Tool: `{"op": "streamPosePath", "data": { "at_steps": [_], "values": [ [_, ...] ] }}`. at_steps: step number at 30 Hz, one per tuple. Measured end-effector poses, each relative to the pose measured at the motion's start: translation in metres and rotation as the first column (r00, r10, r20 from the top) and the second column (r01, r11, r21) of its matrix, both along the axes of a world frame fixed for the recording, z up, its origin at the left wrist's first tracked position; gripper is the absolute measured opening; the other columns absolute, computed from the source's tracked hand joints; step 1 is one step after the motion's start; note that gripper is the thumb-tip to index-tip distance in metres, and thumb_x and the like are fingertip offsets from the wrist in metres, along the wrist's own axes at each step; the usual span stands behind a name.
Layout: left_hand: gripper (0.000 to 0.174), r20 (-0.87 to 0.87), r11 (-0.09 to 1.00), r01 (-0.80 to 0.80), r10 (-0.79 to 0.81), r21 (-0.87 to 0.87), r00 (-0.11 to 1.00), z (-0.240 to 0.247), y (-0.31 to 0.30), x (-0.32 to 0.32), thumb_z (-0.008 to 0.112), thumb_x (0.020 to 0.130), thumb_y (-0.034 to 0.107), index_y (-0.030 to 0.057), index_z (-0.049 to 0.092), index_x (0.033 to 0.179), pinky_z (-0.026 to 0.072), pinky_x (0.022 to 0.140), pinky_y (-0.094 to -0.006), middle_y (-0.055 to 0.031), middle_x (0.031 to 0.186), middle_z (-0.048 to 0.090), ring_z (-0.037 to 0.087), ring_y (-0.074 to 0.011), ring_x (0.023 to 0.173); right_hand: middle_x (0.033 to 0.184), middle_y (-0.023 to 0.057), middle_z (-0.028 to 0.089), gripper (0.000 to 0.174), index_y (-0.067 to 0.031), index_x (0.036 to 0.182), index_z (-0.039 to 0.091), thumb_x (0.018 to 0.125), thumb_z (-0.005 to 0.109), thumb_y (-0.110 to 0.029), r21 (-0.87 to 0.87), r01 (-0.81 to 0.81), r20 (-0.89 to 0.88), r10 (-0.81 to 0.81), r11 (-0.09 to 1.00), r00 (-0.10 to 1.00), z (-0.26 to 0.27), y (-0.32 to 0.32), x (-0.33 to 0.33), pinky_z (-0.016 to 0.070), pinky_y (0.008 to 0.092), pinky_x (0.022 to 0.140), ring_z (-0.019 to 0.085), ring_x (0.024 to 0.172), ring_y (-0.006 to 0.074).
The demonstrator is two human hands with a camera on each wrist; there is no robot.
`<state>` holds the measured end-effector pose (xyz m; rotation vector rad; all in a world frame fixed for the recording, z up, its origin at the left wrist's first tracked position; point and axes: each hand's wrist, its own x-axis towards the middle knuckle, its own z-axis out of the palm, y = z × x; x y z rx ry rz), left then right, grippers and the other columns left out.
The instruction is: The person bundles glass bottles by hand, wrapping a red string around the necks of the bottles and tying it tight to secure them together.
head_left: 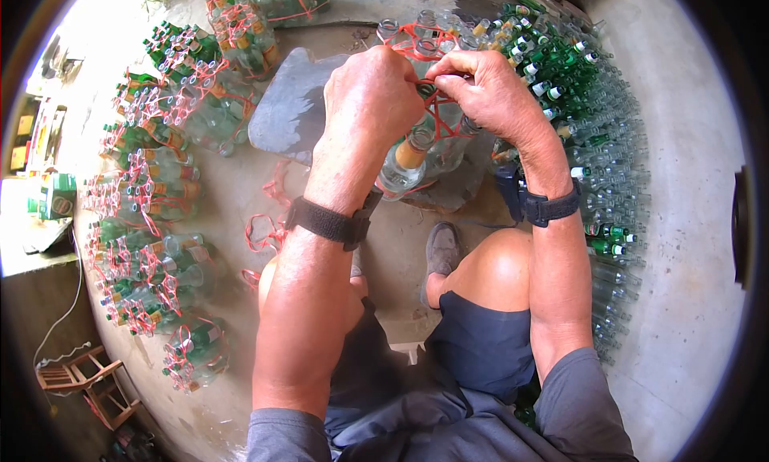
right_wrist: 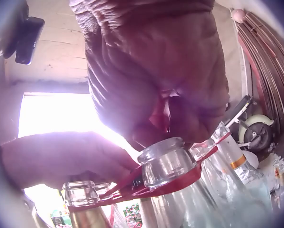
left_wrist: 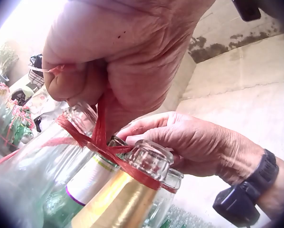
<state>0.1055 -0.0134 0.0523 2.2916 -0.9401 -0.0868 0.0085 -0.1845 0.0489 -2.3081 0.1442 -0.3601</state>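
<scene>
My left hand [head_left: 370, 89] grips a red plastic strap [left_wrist: 100, 123], its fingers curled and a piece of the strap showing at the fist. Opposite it, my right hand [head_left: 495, 97] pinches the strap too, with a bit of red visible between the fingers in the right wrist view. Both hands meet just over a cluster of upright glass bottles. The strap runs around the necks of these bottles and crosses between them. One bottle [head_left: 403, 169] has a gold neck label; a clear bottle neck [right_wrist: 163, 164] stands right under my right hand.
Tied bundles of bottles [head_left: 152, 193] line the left side. Many loose green and clear bottles [head_left: 553, 69] stand along the right. A grey board [head_left: 288, 101] lies beyond the left arm, loose red strap [head_left: 264, 234] lies on the floor, and a small wooden chair [head_left: 100, 386] is at lower left.
</scene>
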Motion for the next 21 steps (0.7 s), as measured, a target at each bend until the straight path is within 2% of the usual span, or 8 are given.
{"op": "streamPosePath", "data": {
  "at_steps": [2,4,6,11,13,15,21],
  "values": [
    [0.024,-0.003,1.0,-0.004,0.004,0.002,1.0,0.0,-0.001,0.0,0.068,0.081,0.016,0.0086,0.085,0.096,0.0614,0.083,-0.0479,-0.0212,0.088,0.077,0.076,-0.0405,0.087,0.089,0.0139,0.08,0.018,-0.0024,0.105,0.08,0.096,0.068,-0.011,0.002,0.01,0.006,-0.01,1.0,1.0,-0.003,0.0,0.0,0.0607,0.0374,0.076,0.076,0.079,0.0219],
    [0.019,0.006,1.0,-0.011,0.01,0.012,1.0,0.001,-0.001,-0.001,0.074,0.08,0.015,0.0125,0.086,0.094,0.062,0.082,-0.0499,-0.0212,0.091,0.078,0.077,-0.0421,0.09,0.089,0.0143,0.08,0.018,-0.0029,0.105,0.08,0.095,0.068,-0.011,0.005,0.021,0.011,-0.021,1.0,1.0,0.0,0.002,-0.001,0.0609,0.0382,0.076,0.077,0.079,0.0231],
    [0.018,0.004,1.0,-0.01,0.01,0.001,1.0,0.0,-0.001,-0.001,0.074,0.08,0.015,0.0125,0.086,0.094,0.062,0.082,-0.0499,-0.0212,0.091,0.078,0.077,-0.0423,0.09,0.099,0.0098,0.079,0.016,0.0038,0.11,0.077,0.101,0.068,-0.005,-0.06,0.028,-0.099,-0.034,0.998,0.995,0.005,0.003,-0.001,0.0637,0.0322,0.087,0.077,0.094,0.0149],
    [0.019,0.017,1.0,0.004,-0.004,0.014,1.0,-0.001,0.0,0.001,0.073,0.08,0.015,0.0131,0.086,0.094,0.062,0.082,-0.0498,-0.0211,0.091,0.078,0.077,-0.0424,0.09,0.1,0.0106,0.08,0.016,0.0039,0.109,0.077,0.101,0.068,-0.006,-0.052,0.045,-0.083,-0.049,0.998,0.995,0.001,0.003,-0.002,0.0634,0.032,0.084,0.077,0.091,0.0144],
    [0.022,0.034,1.0,0.006,-0.005,-0.008,0.999,-0.002,0.001,0.002,0.068,0.083,0.016,0.0095,0.085,0.095,0.0617,0.08,-0.0458,-0.0186,0.083,0.077,0.077,-0.0381,0.083,0.1,0.0108,0.08,0.015,0.0036,0.109,0.077,0.101,0.068,-0.006,-0.026,0.048,-0.086,-0.05,0.999,0.995,-0.002,0.003,-0.002,0.063,0.0316,0.082,0.077,0.089,0.014],
    [0.022,0.033,1.0,0.009,-0.009,-0.006,0.999,-0.002,0.001,0.003,0.068,0.083,0.017,0.0096,0.086,0.096,0.0618,0.08,-0.0453,-0.018,0.082,0.077,0.077,-0.0373,0.082,0.087,0.0192,0.078,0.017,-0.0048,0.101,0.08,0.094,0.07,-0.016,-0.051,0.064,0.064,-0.061,0.997,0.996,-0.006,0.005,-0.002,0.0614,0.0431,0.076,0.078,0.08,0.0343],
    [0.023,0.06,1.0,0.024,-0.025,0.007,0.998,-0.004,0.001,0.006,0.069,0.084,0.018,0.0104,0.086,0.097,0.062,0.08,-0.0443,-0.0165,0.08,0.077,0.078,-0.0352,0.082,0.084,0.0203,0.077,0.016,-0.0062,0.097,0.081,0.094,0.071,-0.019,-0.154,0.096,0.043,-0.09,0.983,0.995,0.001,0.01,-0.003,0.0616,0.0452,0.078,0.078,0.083,0.0377]
  ]
}}
